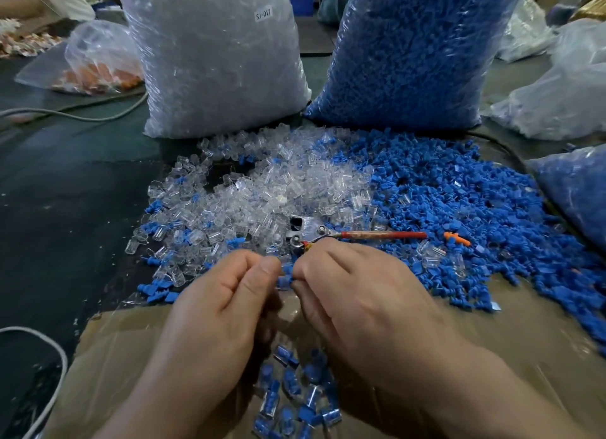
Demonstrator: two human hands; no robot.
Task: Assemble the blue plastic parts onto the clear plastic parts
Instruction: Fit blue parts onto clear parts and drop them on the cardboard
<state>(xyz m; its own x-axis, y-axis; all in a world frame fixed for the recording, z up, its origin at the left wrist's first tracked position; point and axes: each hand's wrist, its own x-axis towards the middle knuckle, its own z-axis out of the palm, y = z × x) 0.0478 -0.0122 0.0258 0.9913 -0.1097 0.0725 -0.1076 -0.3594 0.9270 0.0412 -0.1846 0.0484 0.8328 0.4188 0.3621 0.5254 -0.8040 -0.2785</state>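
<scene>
A heap of clear plastic parts [262,189] lies mid-table, with a heap of blue plastic parts [459,202] to its right. My left hand [223,294] and my right hand [354,284] meet just below the heaps, fingers curled. Between their fingertips shows a blue part [286,278], pinched by my right hand. My left hand's thumb and fingers pinch toward it; what they hold is hidden. Several joined blue-and-clear pieces [295,396] lie on the cardboard [124,346] under my wrists.
A big bag of clear parts [216,55] and a big bag of blue parts [413,51] stand behind the heaps. A red-handled metal tool [328,233] lies just beyond my right hand. More bags sit at the right [564,87] and far left [95,61]. White cables [59,356] run at left.
</scene>
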